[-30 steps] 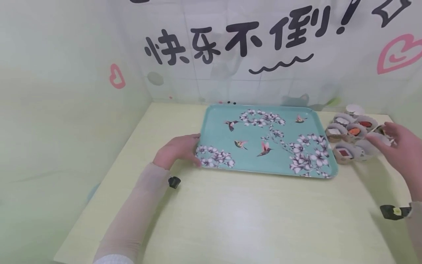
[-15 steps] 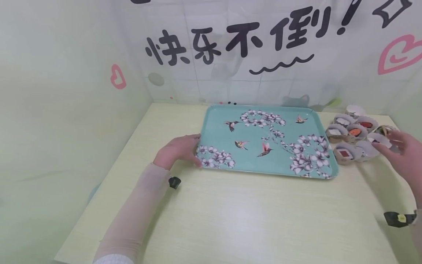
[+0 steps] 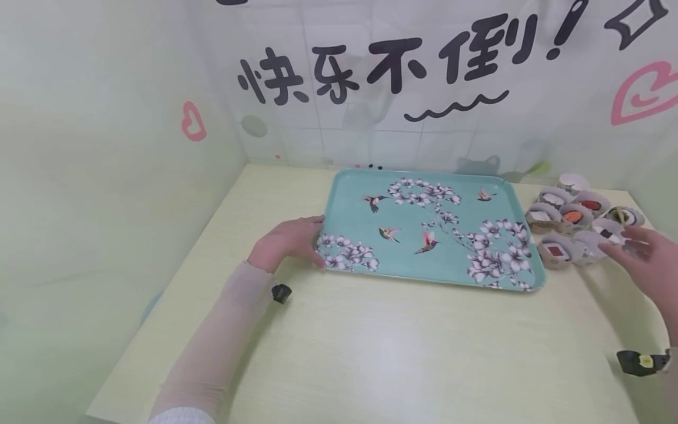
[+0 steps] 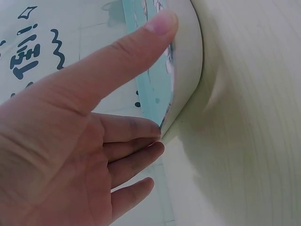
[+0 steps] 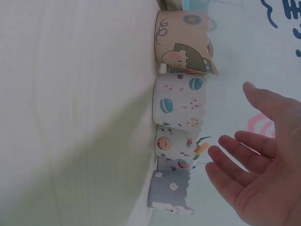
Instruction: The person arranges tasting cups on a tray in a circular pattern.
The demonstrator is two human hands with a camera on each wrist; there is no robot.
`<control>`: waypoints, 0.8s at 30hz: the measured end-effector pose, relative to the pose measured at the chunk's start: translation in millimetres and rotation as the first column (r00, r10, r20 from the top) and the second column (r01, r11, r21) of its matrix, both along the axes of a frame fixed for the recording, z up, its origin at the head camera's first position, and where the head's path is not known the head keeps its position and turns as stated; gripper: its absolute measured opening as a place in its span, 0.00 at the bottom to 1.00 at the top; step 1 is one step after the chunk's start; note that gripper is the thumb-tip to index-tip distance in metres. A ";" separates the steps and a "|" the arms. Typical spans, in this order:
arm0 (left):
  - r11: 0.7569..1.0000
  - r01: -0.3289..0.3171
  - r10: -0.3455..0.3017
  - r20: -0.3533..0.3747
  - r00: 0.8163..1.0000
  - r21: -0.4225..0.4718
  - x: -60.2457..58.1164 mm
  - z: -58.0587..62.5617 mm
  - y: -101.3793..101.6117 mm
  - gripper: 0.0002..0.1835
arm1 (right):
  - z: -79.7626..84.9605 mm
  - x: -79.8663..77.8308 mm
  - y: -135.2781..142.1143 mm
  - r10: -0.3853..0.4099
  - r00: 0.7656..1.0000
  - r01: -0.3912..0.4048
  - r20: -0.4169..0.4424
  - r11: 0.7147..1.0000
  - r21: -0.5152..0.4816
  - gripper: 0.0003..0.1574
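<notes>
A turquoise tray printed with flowers and hummingbirds lies flat on the table. My left hand rests against its left edge, thumb at the front corner and fingers farther back; the left wrist view shows those fingers extended along the rim. Right of the tray stand several scalloped paper cups with small items inside, among them an orange piece and a red one. Just beside the nearest cups hovers my right hand, fingers loosely bent, holding nothing; in the right wrist view it is apart from them.
Behind the tray rises a pale wall with dark lettering and pink hearts. Another pale wall borders the left. The light wooden table extends toward me in front of the tray.
My right hand has drawn back a little from the cups, uncovering the rightmost ones and their contents. The left hand and tray stay in place; the head view has shifted slightly.
</notes>
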State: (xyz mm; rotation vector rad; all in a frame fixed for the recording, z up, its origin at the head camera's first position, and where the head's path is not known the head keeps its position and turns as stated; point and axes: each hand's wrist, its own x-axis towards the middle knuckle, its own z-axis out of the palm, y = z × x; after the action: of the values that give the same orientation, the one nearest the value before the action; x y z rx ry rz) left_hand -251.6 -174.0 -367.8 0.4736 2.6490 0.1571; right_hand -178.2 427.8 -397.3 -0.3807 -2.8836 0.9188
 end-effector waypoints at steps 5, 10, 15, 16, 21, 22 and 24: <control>1.000 0.007 -0.008 -0.001 1.000 -0.009 -0.1 -0.6 0.1 0.62 | -4.3 0.3 2.2 0.006 1.000 -0.006 0.003 1.000 0.000 0.49; 1.000 0.009 -0.009 -0.001 1.000 -0.005 -0.4 -0.4 0.2 0.61 | -5.3 1.8 0.9 0.000 0.999 0.001 0.033 0.999 -0.032 0.49; 1.000 0.004 -0.004 0.002 1.000 -0.001 0.0 -0.2 0.4 0.61 | -13.3 0.3 6.0 -0.022 0.998 0.023 0.053 1.000 -0.019 0.52; 1.000 0.003 -0.003 0.002 1.000 -0.002 0.2 -0.2 0.5 0.61 | -14.1 0.0 6.0 -0.024 0.998 0.025 0.053 1.000 -0.017 0.51; 1.000 0.005 -0.005 -0.002 1.000 -0.006 0.8 0.0 0.9 0.61 | -8.9 3.1 1.2 -0.005 0.999 0.008 0.051 0.998 -0.062 0.48; 1.000 0.005 -0.005 -0.003 1.000 -0.007 0.8 0.1 0.9 0.61 | -7.6 3.8 0.1 -0.006 0.998 0.010 0.059 0.998 -0.062 0.48; 1.000 0.004 -0.004 -0.004 1.000 -0.009 0.7 -0.2 0.9 0.61 | -6.1 5.0 -1.7 -0.008 0.997 0.013 0.074 0.998 -0.059 0.49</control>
State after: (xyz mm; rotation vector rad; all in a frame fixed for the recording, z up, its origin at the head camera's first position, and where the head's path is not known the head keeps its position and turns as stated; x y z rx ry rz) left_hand -250.9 -173.1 -367.9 0.4770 2.6509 0.1433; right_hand -173.2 426.1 -403.5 -0.4432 -2.9224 1.0119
